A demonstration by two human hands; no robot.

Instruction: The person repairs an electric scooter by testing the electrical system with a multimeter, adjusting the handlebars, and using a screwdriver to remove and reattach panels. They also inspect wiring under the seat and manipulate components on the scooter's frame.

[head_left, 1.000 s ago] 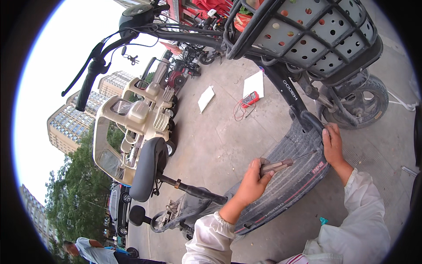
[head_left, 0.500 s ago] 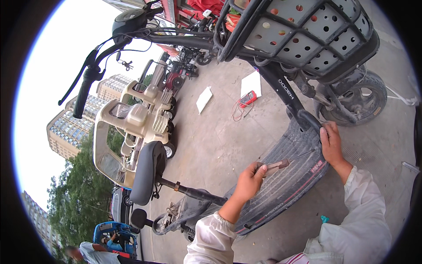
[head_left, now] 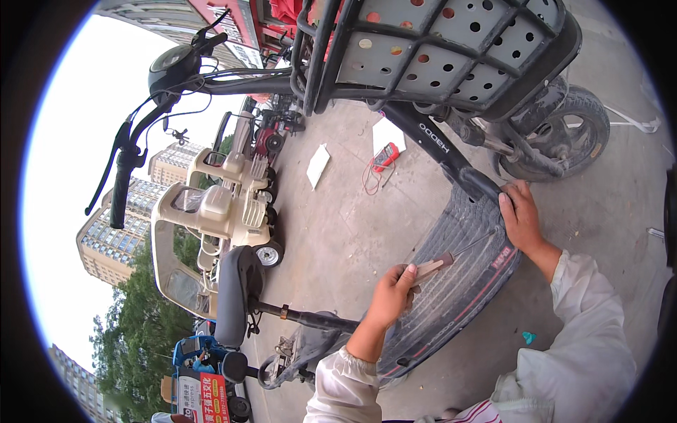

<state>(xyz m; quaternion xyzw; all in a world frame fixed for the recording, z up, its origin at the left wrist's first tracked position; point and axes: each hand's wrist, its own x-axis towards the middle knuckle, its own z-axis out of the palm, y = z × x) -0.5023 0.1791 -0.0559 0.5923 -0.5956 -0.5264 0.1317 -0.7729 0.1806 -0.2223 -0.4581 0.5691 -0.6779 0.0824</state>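
Note:
My left hand (head_left: 391,296) grips the handle of a screwdriver (head_left: 434,265) over the dusty ribbed footboard (head_left: 451,296) of a black electric scooter. The screwdriver's thin shaft reaches up to the right, toward the footboard's edge near my right hand (head_left: 518,218). My right hand rests with bent fingers on that front edge, where the black frame tube (head_left: 434,141) joins the board. The scooter's seat (head_left: 233,296) is to the left of my left hand, and its front wheel (head_left: 585,141) is beyond my right hand.
A black basket (head_left: 451,49) and handlebar (head_left: 120,190) hang above. A red meter (head_left: 386,156) with leads lies on a white board on the pavement (head_left: 331,225), near another white board (head_left: 317,166). Cream vehicles (head_left: 208,211) and a blue loaded three-wheeler (head_left: 187,352) are at left, trees behind.
The view has shifted, so the scooter's top appears further left. Both hands keep their grips. More of the blue three-wheeler shows at lower left, while the person there has mostly dropped out of view.

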